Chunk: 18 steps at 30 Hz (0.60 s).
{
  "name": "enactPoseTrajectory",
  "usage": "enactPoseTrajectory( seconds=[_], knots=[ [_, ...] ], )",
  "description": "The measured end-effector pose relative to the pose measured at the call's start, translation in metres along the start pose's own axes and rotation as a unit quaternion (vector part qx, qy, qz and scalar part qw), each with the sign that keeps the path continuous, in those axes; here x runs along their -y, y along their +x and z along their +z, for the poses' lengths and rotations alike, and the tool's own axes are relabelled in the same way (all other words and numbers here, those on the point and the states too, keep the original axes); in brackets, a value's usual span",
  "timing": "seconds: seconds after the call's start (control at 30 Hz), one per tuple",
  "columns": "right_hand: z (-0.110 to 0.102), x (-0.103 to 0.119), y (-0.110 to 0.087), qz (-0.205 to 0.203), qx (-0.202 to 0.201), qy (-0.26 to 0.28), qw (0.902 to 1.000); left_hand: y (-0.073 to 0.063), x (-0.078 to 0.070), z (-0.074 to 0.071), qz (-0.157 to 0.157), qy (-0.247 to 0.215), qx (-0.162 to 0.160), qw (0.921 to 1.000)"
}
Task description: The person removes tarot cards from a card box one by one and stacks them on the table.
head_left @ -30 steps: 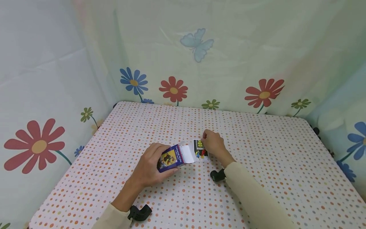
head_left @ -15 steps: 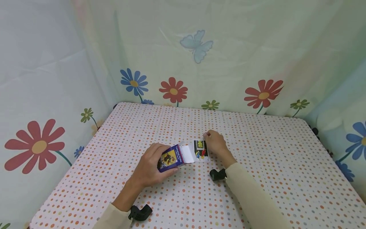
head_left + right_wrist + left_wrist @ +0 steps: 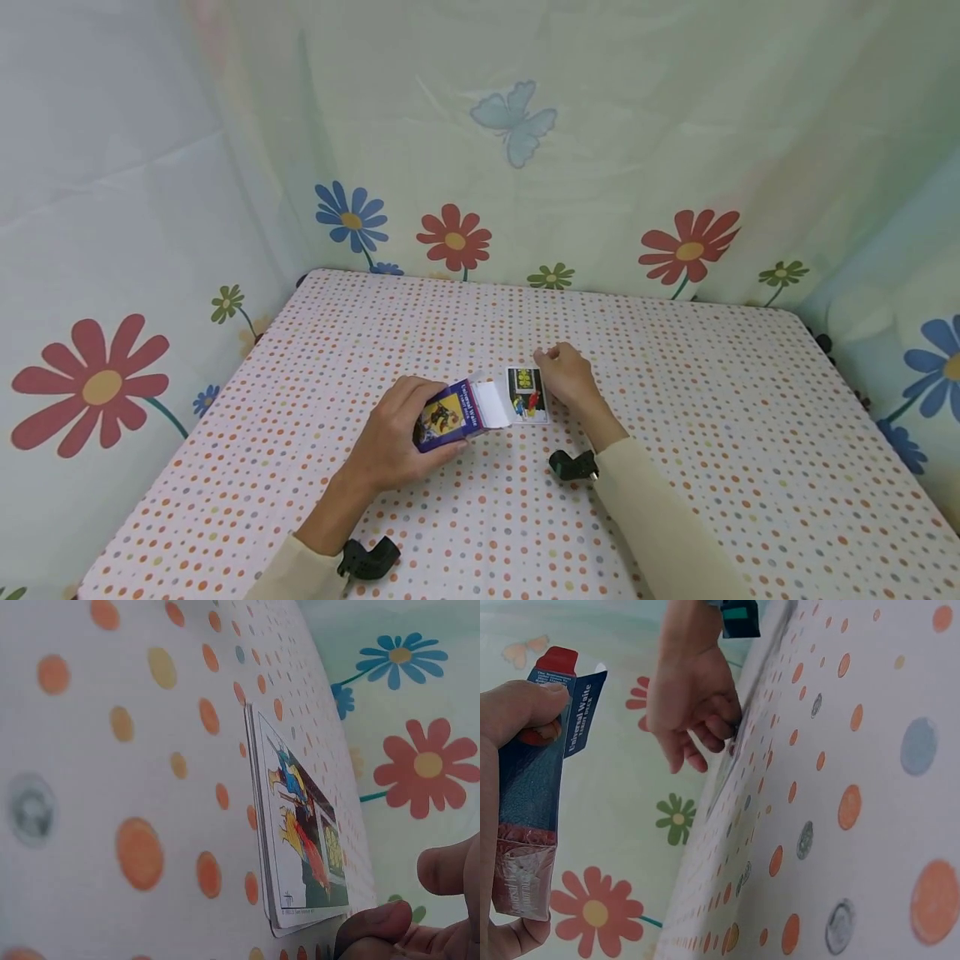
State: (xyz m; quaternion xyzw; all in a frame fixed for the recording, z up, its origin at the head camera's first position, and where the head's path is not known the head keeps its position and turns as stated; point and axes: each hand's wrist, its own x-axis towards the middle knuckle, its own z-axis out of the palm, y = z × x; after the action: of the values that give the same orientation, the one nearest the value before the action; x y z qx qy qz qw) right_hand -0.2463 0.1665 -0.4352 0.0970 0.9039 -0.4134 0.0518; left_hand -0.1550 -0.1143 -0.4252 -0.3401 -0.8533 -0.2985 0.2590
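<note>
My left hand (image 3: 390,429) grips a purple-blue "Universal Waite" tarot deck box (image 3: 441,417), thumb on one side and fingers over the other. The box is held tilted, its end flap (image 3: 493,403) folded out to the right. In the left wrist view, the thumb lies across the box (image 3: 529,780) near its opened end. Just right of the flap, a small stack of tarot cards (image 3: 528,398) lies face up on the table. My right hand (image 3: 572,379) is beside the stack's right edge, fingers loosely bent. The right wrist view has its fingertips (image 3: 386,919) right at a card corner, thumb apart.
A white cloth with colored dots covers the table (image 3: 675,400). Flower-patterned curtains (image 3: 600,167) hang behind it and on both sides. Each wrist carries a black camera mount, one on the left wrist (image 3: 367,558) and one on the right (image 3: 573,465).
My right hand has shifted slightly to the right, uncovering more of the top card. The left hand and the box have stayed in place.
</note>
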Motion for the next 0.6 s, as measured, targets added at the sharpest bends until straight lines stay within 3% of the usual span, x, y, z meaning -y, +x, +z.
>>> enactPoseTrajectory(
  seconds=[0.23, 0.43, 0.6],
  knots=[
    [-0.006, 0.010, -0.022, -0.022, -0.016, 0.056, 0.9981, 0.001, -0.001, 0.001, 0.003, -0.003, -0.003, 1.0000],
    [-0.012, 0.022, -0.039, -0.029, -0.033, 0.135, 0.9899, 0.003, 0.000, 0.001, 0.006, -0.005, -0.002, 1.0000],
    [-0.011, 0.031, -0.055, -0.045, -0.037, 0.147, 0.9874, 0.002, 0.000, 0.001, 0.000, -0.002, 0.002, 1.0000]
  ],
)
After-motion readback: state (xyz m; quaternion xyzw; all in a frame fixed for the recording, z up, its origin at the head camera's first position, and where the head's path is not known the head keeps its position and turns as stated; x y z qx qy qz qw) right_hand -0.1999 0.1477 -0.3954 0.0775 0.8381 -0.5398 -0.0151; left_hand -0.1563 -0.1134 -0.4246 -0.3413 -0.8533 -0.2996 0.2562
